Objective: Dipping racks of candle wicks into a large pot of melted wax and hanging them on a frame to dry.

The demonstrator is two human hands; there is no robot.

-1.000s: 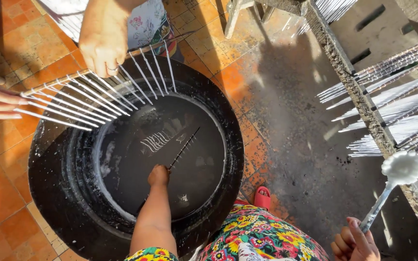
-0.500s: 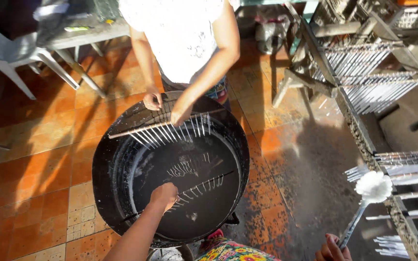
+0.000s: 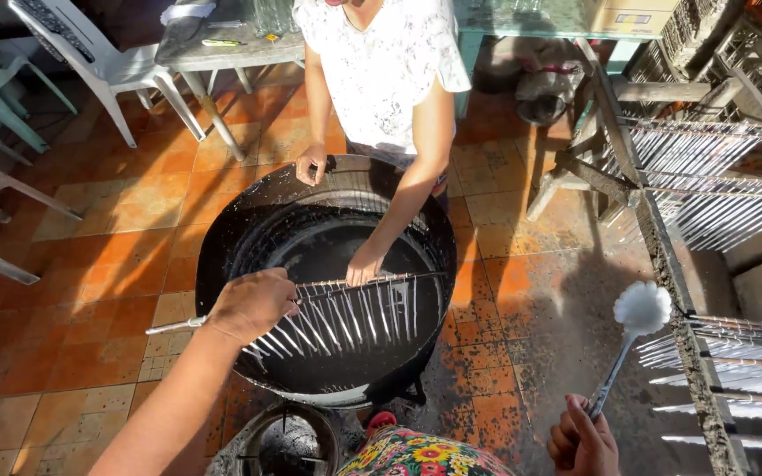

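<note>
Metal rod (image 3: 310,288) under left fingers (image 3: 271,304)

The pot (image 3: 222,256) is black, the candles (image 3: 346,319) white on a grey rod (image 3: 178,325). The ladle (image 3: 642,308) is white-coated, the floor (image 3: 72,291) orange-tiled, the chairs (image 3: 99,53) white, the skirt (image 3: 416,454) multicoloured floral.

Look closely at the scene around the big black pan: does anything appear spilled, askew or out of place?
Yes. White splashes streak the black pan's rim, and a dark stain spreads over the orange floor tiles to its right. The rod of hanging white candles, held by the left hand, slopes rather than sitting level.
</note>
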